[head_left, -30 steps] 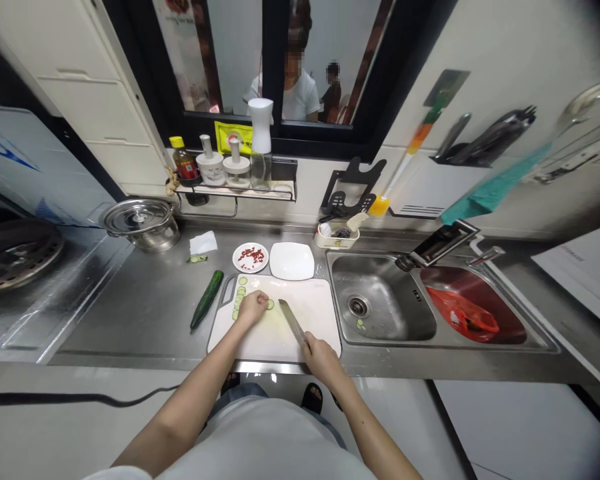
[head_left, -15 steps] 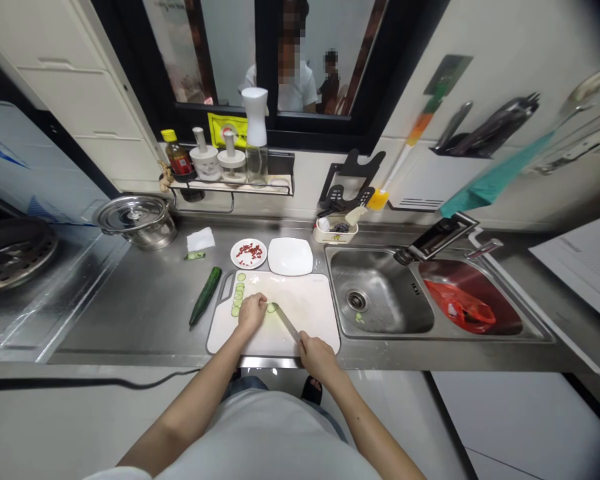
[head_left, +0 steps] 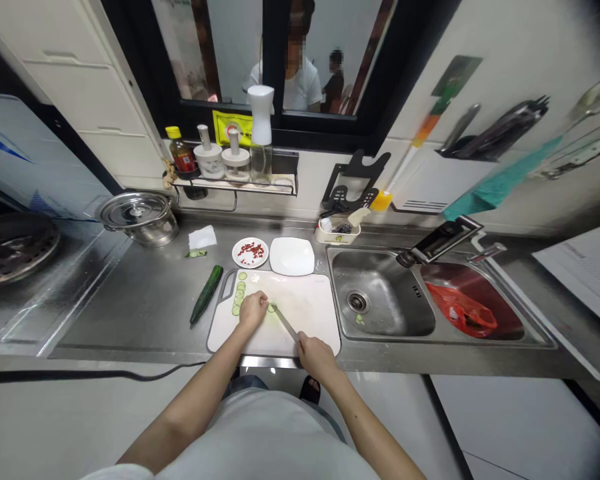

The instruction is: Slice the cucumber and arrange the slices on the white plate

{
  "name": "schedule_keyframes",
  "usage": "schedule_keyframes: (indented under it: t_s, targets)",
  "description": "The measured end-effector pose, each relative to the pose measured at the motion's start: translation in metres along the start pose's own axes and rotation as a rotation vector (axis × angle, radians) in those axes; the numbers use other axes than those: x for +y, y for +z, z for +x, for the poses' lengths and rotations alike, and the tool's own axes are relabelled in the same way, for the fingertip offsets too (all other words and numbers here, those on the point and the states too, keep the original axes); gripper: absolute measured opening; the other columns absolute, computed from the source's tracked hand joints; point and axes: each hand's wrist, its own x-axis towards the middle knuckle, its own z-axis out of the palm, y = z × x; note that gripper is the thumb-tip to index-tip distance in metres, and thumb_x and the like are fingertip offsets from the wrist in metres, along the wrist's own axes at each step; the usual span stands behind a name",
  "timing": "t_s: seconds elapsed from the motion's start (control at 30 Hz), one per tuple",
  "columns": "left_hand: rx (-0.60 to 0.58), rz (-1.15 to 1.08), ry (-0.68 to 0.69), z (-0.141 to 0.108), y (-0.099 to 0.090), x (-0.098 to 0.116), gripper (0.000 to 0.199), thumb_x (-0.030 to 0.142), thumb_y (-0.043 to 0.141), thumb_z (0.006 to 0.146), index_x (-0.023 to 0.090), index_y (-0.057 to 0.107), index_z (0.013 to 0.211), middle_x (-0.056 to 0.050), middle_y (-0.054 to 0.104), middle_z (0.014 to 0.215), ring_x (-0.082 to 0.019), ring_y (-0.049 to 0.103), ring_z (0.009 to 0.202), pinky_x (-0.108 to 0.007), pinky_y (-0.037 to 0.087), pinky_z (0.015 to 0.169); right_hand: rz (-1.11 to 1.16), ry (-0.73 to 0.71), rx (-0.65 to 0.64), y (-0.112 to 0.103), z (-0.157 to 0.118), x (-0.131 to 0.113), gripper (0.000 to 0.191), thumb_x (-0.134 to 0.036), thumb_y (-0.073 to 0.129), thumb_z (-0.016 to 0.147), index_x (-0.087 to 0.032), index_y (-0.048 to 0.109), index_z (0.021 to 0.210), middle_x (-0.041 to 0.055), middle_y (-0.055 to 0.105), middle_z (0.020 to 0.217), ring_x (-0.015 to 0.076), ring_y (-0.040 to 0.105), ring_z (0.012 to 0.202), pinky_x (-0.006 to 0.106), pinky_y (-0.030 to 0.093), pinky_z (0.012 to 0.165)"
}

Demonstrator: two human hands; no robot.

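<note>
My right hand [head_left: 316,355] is wrapped round the handle of a knife [head_left: 285,323], whose blade points up and left across the white cutting board [head_left: 310,313]. A cucumber slice [head_left: 272,307] lies at the blade's tip. Just left of that slice, my left hand [head_left: 253,309] rests over the board with its fingers pressed together; whatever they hold is too small to make out. Several cucumber slices [head_left: 239,293] form a column along the board's left side. A whole cucumber [head_left: 207,296] lies on the steel counter, left of the board.
Behind the board stand a small plate of red pieces [head_left: 251,253] and a white plate [head_left: 292,257]. A sink [head_left: 380,293] is at the right, a lidded pot [head_left: 140,217] at the back left. White paper [head_left: 203,237] and a cucumber end [head_left: 196,254] lie nearby.
The view has shifted slightly. Both hands and the knife keep nearly the same place over the board.
</note>
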Motion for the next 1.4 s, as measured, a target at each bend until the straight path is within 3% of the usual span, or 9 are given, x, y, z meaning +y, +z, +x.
schedule_keyframes:
  t_s: [1.4]
  targets:
    - [-0.025,0.063,-0.026,0.006,0.003,-0.001,0.016,0.021,0.057,0.081,0.022,0.067,0.093,-0.005,0.071,0.096,-0.019,0.062,0.092,-0.026,0.041,0.076,-0.019,-0.016,-0.085,-0.018,0.000,-0.007,0.035,-0.013,0.033,0.090,-0.015,0.053,0.119,0.0160,0.068,0.103,0.0254,0.065,0.097,0.031,0.045,0.072]
